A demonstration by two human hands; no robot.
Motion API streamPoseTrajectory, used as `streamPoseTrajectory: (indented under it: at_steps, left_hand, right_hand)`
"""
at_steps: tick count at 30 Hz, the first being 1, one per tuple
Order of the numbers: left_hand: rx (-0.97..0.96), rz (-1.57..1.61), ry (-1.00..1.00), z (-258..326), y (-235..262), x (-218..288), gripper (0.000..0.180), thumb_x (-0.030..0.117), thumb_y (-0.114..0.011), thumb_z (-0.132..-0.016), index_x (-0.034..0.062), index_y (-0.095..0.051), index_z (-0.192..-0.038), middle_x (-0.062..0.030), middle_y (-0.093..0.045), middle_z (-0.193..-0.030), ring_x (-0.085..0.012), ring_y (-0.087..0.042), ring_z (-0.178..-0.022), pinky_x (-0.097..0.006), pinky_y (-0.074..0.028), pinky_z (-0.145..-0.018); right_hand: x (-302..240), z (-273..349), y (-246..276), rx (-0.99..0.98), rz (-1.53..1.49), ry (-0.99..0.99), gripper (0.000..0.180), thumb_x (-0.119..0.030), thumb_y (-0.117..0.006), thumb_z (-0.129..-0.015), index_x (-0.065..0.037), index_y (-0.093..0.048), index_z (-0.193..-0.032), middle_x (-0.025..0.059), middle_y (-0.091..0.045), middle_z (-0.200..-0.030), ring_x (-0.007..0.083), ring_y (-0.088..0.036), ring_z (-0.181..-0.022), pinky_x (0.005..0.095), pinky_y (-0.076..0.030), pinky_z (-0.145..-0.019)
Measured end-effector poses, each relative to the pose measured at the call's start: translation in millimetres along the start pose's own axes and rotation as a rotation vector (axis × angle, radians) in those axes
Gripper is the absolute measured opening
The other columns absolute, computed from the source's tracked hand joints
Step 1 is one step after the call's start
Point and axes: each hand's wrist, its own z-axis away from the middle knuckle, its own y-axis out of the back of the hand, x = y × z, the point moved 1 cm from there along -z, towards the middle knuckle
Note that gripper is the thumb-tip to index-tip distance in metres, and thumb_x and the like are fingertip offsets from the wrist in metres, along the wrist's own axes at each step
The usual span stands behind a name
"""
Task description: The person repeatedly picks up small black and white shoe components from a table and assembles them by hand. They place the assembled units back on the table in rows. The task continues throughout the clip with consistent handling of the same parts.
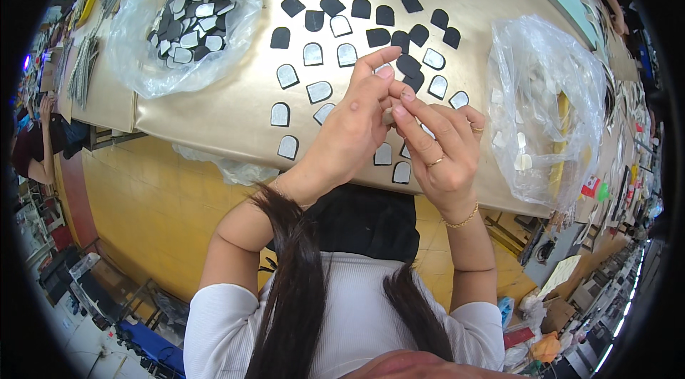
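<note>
My left hand (357,116) and my right hand (448,154) meet above the near part of the table, their fingertips pinched together. A small tan bit (389,116) shows between the fingers, too covered to name. The left index finger points up and away from the pinch. Around and beneath the hands lie several small arch-shaped pads, some black side up like this black pad (385,15), others pale side up with a dark rim like this pale pad (312,54). The hands cover some of the pads.
An open clear plastic bag (125,43) holding many black and pale pads stands at the left. Another clear bag (546,93) with small white pieces lies at the right. The tan tabletop (207,118) ends just before my body. Another person's arm (44,143) shows at far left.
</note>
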Motion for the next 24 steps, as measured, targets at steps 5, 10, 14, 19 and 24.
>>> streamPoseTrajectory:
  at_steps: [5, 10, 14, 19, 24]
  left_hand:
    - [-0.008, 0.109, -0.010, 1.4, 7.2, -8.3, 0.049, 0.034, -0.041, -0.108, 0.0095, -0.032, -0.149, -0.0045, -0.059, -0.109, -0.0137, -0.055, -0.100, -0.032, -0.045, -0.094]
    - [-0.024, 0.161, -0.009, 1.0, 12.2, -14.2, 0.049, 0.030, -0.044, -0.107, 0.0099, -0.029, -0.150, -0.0056, -0.059, -0.112, -0.0150, -0.056, -0.101, -0.033, -0.046, -0.093]
    - [-0.039, 0.102, -0.031, 2.9, 11.4, -14.4, 0.052, 0.026, -0.045, -0.107, 0.0091, -0.024, -0.152, -0.0085, -0.059, -0.114, -0.0158, -0.057, -0.103, -0.033, -0.046, -0.094]
    - [-0.046, 0.050, -0.035, 7.3, 10.4, -11.5, 0.049, 0.023, -0.045, -0.106, 0.0036, -0.032, -0.150, -0.0105, -0.060, -0.118, -0.0161, -0.058, -0.109, -0.033, -0.045, -0.097]
    - [-0.210, -0.172, 0.098, 10.2, 22.2, 1.3, 0.030, 0.019, -0.055, -0.105, 0.0003, -0.063, -0.127, -0.0053, -0.063, -0.112, -0.0133, -0.058, -0.108, -0.030, -0.046, -0.096]
  right_hand:
    - [1.9, -0.5, -3.3, -0.066, -0.005, 0.001, 0.044, -0.006, -0.078, -0.071, -0.014, -0.075, -0.114, 0.0002, -0.069, -0.126, 0.0162, -0.065, -0.088, 0.0337, -0.039, -0.085]
    - [5.8, -2.9, -3.5, -0.072, -0.138, -0.033, 0.040, -0.004, -0.079, -0.070, -0.015, -0.075, -0.109, -0.0003, -0.069, -0.122, 0.0166, -0.064, -0.091, 0.0338, -0.040, -0.082]
    - [3.3, -0.9, -4.5, -0.028, -0.317, -0.233, 0.037, -0.002, -0.081, -0.068, -0.014, -0.075, -0.101, 0.0006, -0.068, -0.107, 0.0195, -0.062, -0.088, 0.0345, -0.041, -0.078]
    - [1.9, 0.4, -3.8, 0.042, -0.304, -0.222, 0.036, 0.000, -0.083, -0.063, -0.014, -0.075, -0.095, 0.0008, -0.063, -0.097, 0.0210, -0.059, -0.084, 0.0349, -0.041, -0.076]
    - [7.9, -1.6, 7.4, 0.035, -0.328, -0.087, 0.040, 0.003, -0.082, -0.059, -0.015, -0.076, -0.095, -0.0002, -0.060, -0.095, 0.0197, -0.057, -0.085, 0.0349, -0.042, -0.075]
